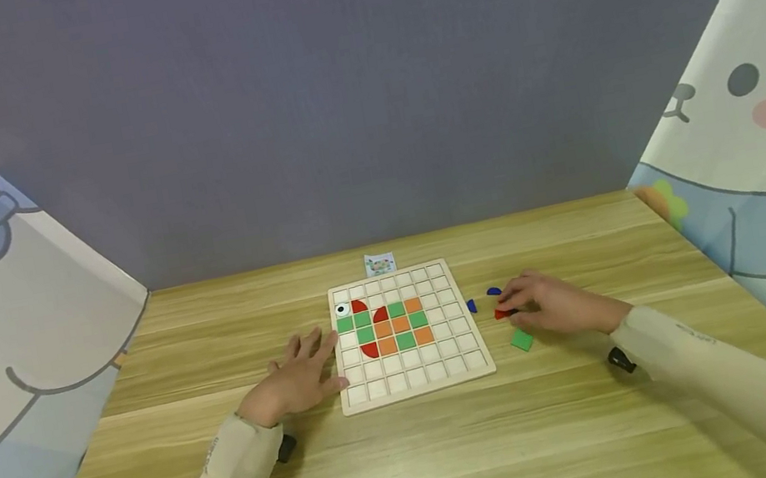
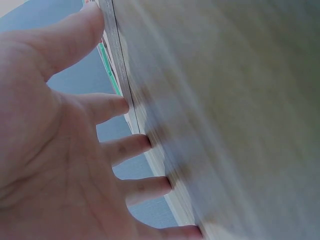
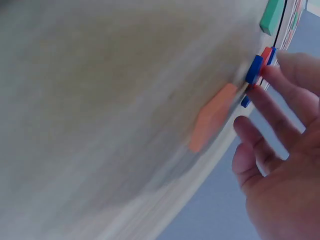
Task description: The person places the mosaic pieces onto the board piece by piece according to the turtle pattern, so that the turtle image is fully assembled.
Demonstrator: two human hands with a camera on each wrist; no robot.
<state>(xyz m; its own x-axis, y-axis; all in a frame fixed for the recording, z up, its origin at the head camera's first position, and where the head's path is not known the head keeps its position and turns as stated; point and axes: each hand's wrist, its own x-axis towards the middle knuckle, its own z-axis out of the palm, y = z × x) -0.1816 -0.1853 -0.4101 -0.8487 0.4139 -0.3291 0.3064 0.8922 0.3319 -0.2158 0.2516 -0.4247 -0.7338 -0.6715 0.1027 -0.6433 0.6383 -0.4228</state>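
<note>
A square wooden grid board (image 1: 392, 385) lies on the table, with red, green and orange pieces and a white eye piece (image 1: 342, 310) set in its cells. My left hand (image 1: 297, 378) rests at the board's left edge, fingers spread and fairly straight, fingertips down on the tabletop in the left wrist view. Right of the board, my right hand (image 1: 549, 302) pinches a small red piece (image 1: 500, 313) between thumb and forefinger, low over the table. A blue piece (image 3: 254, 69) is close beside those fingertips. An orange piece (image 3: 212, 120) lies beneath the hand, hidden in the head view.
A green square piece (image 1: 522, 340) lies just in front of the right hand. Two blue half-round pieces, one by the board (image 1: 471, 306) and one farther back (image 1: 494, 290), lie nearby. A small picture card (image 1: 380, 264) is behind the board. A grey wall (image 1: 361, 107) borders the table's far edge.
</note>
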